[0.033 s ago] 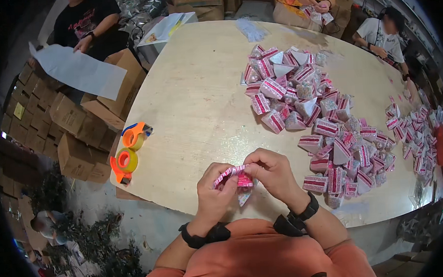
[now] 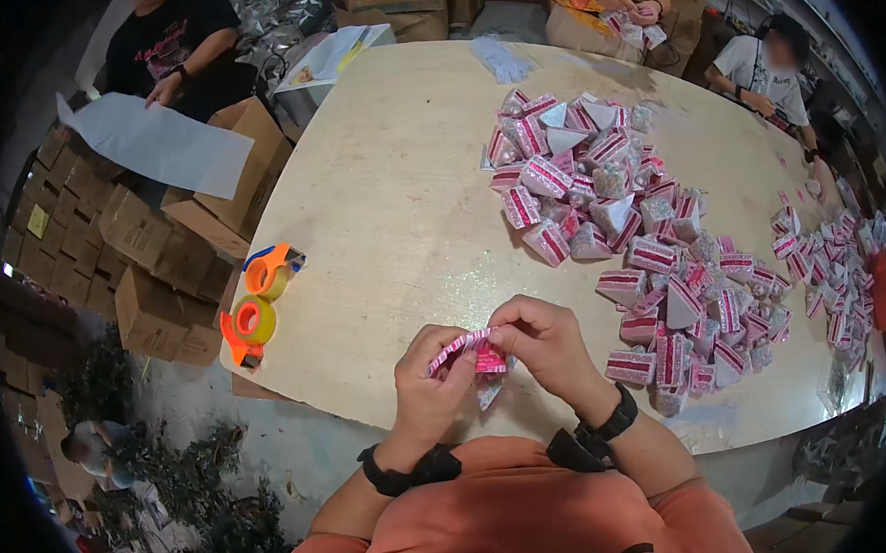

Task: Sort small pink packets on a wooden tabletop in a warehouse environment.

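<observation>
- The left hand (image 2: 426,386) is curled nearly closed, thumb over fingers, gripping a pink-striped packet (image 2: 447,352).
- The right hand (image 2: 552,349) pinches the packet's edge at 1 o'clock between thumb and forefinger; its other fingers are loosely bent.
- The packet is held between the two hands, close to the person's body; a glittery part hangs toward 6 o'clock. Whether it touches the table (image 2: 379,200) cannot be told.
- The step in hand looks like working at the packet's upper edge, opening or folding it; which one is unclear.
- The next move seems to call for a steady left grip while the right fingertips work along that edge, gently enough not to crease it.
- From the hands, one pile of pink wedges (image 2: 546,177) lies at 1 o'clock, and a nearer pile (image 2: 683,304) between 2 and 3.
- Two tape dispensers (image 2: 255,319) lie between 9 and 10 o'clock, well apart from the work.
</observation>
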The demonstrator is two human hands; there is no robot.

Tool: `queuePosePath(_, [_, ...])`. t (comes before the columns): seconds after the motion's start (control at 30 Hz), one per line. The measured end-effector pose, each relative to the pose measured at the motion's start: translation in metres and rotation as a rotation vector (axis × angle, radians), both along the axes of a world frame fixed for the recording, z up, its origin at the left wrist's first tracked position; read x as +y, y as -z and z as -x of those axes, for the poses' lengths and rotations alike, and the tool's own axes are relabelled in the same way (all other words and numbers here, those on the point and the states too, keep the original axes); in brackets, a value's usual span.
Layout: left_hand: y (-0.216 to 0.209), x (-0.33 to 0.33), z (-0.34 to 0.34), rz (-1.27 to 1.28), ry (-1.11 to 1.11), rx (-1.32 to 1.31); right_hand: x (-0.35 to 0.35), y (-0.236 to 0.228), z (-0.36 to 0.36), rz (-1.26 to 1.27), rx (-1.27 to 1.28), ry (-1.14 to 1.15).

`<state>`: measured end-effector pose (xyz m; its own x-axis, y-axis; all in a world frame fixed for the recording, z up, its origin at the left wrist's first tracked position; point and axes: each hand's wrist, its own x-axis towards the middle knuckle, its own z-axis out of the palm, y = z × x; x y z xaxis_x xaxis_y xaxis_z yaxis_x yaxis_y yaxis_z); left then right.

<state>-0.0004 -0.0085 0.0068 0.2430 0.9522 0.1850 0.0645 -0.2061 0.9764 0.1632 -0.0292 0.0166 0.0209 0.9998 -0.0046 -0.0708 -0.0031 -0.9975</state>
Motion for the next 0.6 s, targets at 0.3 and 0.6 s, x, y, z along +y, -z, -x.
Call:
queuePosePath(0.3, [0.001,0.003,0.000,0.016,0.029,0.081,0.007,-0.008,-0.010,-0.076,-0.152,-0.138])
queuePosePath(0.6, [-0.005,0.004,-0.001,0.173,0.075,0.042,0.013,0.007,-0.010,0.065,-0.006,-0.142])
